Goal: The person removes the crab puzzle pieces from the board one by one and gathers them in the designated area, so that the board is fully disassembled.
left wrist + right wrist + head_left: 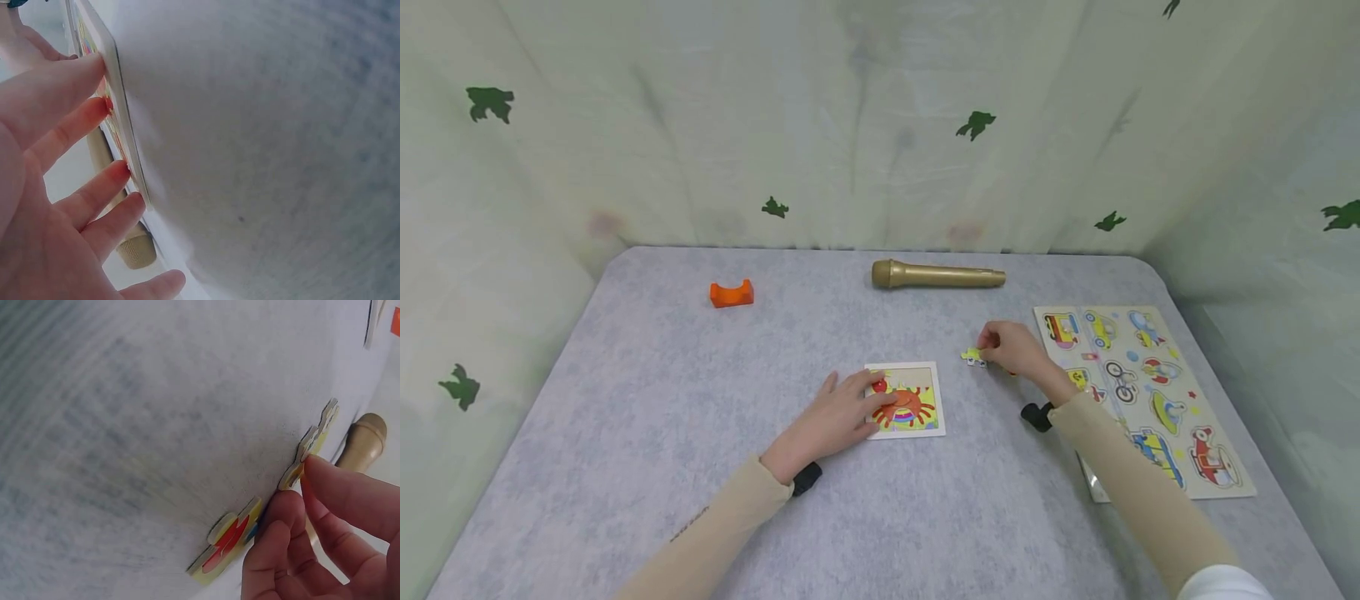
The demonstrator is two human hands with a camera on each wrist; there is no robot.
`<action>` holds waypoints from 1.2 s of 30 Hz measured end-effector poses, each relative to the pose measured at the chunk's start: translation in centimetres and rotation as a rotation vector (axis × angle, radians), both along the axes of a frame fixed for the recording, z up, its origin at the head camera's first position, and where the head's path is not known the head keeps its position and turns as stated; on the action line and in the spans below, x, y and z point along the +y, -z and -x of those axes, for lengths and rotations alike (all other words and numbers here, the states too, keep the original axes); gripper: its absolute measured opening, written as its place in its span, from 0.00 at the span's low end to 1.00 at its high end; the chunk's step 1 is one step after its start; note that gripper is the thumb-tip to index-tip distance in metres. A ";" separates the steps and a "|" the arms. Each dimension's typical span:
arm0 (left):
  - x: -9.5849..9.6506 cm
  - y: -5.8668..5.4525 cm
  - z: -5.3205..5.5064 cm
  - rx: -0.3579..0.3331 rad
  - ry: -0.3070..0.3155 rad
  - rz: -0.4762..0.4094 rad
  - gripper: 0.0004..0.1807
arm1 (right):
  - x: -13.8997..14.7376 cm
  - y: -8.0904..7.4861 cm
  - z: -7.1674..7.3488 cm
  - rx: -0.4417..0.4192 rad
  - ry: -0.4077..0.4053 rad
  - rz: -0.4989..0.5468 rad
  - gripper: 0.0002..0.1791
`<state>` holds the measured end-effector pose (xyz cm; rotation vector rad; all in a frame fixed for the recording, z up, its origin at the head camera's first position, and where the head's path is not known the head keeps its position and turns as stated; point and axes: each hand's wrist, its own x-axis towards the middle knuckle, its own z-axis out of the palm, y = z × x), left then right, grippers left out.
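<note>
A small crab jigsaw puzzle in a white-edged tray (910, 365) lies at the middle of the table, with a bare strip near its top. My left hand (838, 417) rests on its left side, fingers spread over the picture; the left wrist view shows the fingertips touching the tray's edge (115, 81). To the right of the tray, my right hand (1018, 350) pinches a yellow-and-white puzzle piece (972, 357) between thumb and fingers, low at the tabletop. In the right wrist view a second puzzle piece (228, 547), yellow and red, lies beside that hand, mostly hidden in the head view.
A large picture board of vehicles and toys (1157, 392) lies at the right, partly under my right forearm. A gold microphone (940, 276) lies near the back edge. An orange curved block (732, 294) stands at the back left. Pale curtains surround the table.
</note>
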<state>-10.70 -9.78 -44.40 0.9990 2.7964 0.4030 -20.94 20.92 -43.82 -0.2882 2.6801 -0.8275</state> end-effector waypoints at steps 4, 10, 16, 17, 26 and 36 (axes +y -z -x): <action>-0.1 0.1 0.1 0.007 -0.001 -0.001 0.26 | 0.0 0.0 0.0 0.019 -0.022 -0.010 0.01; -0.2 0.1 0.1 0.027 0.007 0.000 0.26 | 0.1 -0.1 0.0 0.052 -0.027 0.032 0.02; -0.3 0.0 0.1 0.032 0.013 -0.004 0.26 | -1.1 -0.7 -0.5 0.135 -0.034 0.056 0.03; -0.3 0.0 0.1 0.032 0.013 -0.005 0.26 | -1.4 -0.9 -0.6 0.138 -0.038 0.066 0.03; -0.4 0.2 0.3 -0.020 0.007 -0.033 0.27 | -4.5 -1.3 -1.5 0.110 -0.116 0.121 0.02; -0.2 0.3 1.9 -0.115 0.055 -0.058 0.34 | -6.5 -1.4 -2.1 0.071 -0.163 0.140 0.03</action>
